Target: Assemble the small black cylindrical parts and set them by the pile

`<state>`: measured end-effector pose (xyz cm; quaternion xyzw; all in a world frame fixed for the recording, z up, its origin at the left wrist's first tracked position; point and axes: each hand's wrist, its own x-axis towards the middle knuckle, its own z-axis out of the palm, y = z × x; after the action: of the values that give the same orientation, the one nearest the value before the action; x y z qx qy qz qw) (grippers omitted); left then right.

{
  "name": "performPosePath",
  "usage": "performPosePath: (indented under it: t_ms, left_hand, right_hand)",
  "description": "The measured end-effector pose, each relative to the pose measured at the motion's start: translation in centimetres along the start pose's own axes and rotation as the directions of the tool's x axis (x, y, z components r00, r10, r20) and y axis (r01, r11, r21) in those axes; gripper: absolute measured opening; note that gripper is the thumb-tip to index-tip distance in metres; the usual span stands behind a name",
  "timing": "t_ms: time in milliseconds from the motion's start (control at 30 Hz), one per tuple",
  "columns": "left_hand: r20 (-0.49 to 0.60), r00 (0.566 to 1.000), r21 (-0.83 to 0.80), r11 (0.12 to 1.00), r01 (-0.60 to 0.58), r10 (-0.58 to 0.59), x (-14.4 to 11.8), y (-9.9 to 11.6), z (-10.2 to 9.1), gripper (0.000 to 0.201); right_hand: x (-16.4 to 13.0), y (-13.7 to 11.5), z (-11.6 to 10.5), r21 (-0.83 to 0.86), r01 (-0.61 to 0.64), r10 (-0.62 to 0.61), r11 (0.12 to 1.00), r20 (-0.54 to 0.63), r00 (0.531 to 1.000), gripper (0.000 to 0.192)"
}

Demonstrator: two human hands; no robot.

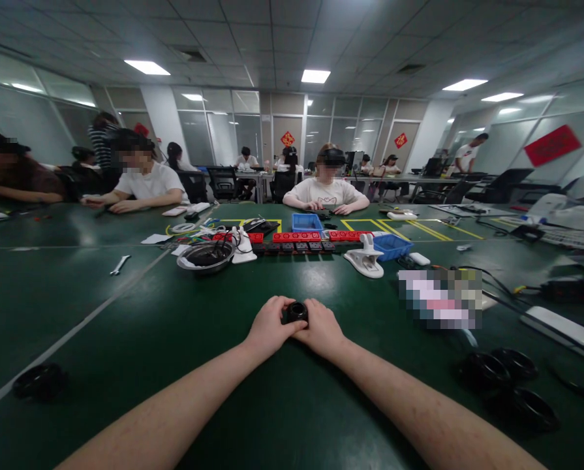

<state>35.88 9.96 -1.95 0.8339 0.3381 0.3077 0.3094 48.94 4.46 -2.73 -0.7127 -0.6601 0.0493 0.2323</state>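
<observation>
A glossy black ring-shaped part (297, 320) with a round hole stands on the green table, in the middle of the head view. My left hand (271, 324) is closed around its left side, thumb across the front. From the right, my right hand (322, 328) grips the same part, its fingers partly hidden behind it. Similar black rings lie apart from my hands: one ring (40, 382) at the far left, and a group of rings (529, 408) at the lower right.
Ahead are red power strips (296, 237), a blue bin (307, 222), another blue bin (392, 247), a white clamp stand (365, 258) and a metal bowl (206, 256). A wrench (120, 265) lies left. Cables and a white bar (563, 333) are right. A person (327, 189) sits opposite.
</observation>
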Motion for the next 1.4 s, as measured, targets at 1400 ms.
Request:
performPosePath:
  t_ms: [1400]
  left_hand:
    - [0.303, 0.945, -0.152, 0.985, -0.076, 0.120, 0.6, -1.2, -1.6, 0.042]
  right_hand:
    - [1.0, 2.7, -2.4, 0.585, 0.115, -0.358, 0.802, 0.318, 0.878, 0.020]
